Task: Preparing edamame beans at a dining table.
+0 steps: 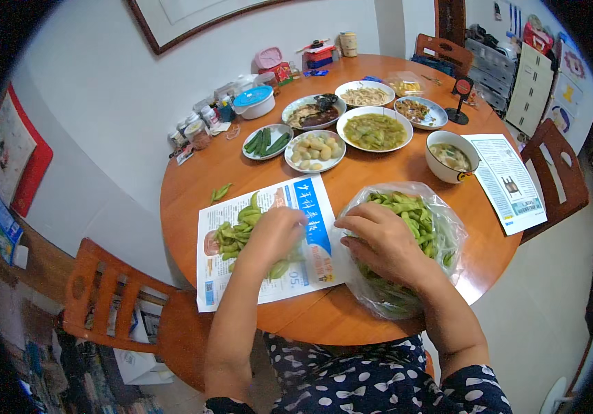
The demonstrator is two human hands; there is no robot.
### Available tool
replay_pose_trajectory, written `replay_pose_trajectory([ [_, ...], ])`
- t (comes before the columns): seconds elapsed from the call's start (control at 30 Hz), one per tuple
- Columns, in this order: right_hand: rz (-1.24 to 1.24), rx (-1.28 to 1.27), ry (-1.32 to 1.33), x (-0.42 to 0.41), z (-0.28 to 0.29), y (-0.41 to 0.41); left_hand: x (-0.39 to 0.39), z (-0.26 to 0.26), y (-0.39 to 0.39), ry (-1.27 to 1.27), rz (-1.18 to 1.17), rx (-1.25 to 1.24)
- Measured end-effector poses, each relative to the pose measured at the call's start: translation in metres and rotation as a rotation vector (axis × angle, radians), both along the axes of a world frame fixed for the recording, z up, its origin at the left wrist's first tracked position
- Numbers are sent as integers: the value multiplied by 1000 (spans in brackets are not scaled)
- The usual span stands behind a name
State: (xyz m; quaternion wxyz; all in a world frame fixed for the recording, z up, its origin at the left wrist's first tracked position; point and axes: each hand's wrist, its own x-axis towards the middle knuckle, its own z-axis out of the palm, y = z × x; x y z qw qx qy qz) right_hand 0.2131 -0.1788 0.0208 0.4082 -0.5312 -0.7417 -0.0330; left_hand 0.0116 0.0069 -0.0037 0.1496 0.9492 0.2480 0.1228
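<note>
Green edamame pods (234, 238) lie in a loose heap on a printed newspaper sheet (270, 290) at the table's near left. My left hand (280, 230) is over the sheet, right of the heap; it is blurred, and its fingertips and anything between them cannot be made out. A clear plastic bag (451, 233) full of more edamame pods (415, 212) stands open to the right. Above the bag's left part my right hand (379, 238) hovers with bent fingers spread, and no pod shows between them. A few pods (220, 192) lie on the wood beyond the sheet.
Beyond the sheet stand plates of cooked food, among them sliced greens (374, 129), small pale potatoes (314, 150) and cucumber pieces (267, 142). A soup bowl (451, 155) is behind the bag, with another newspaper (508, 181) to its right. A wooden chair (115, 295) is at the left.
</note>
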Motion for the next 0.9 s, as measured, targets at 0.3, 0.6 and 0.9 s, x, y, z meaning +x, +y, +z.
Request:
replay_pose_trajectory([
  [0.3, -36, 46, 34, -2, -2, 3, 24, 21, -38, -506, -136, -1057],
  [0.6, -71, -25, 201, -14, 12, -4, 24, 6, -46, -687, -324, -1251],
  [0.9, 37, -44, 220, -1, 6, -5, 20, 5, -42, -635, -295, -1104],
])
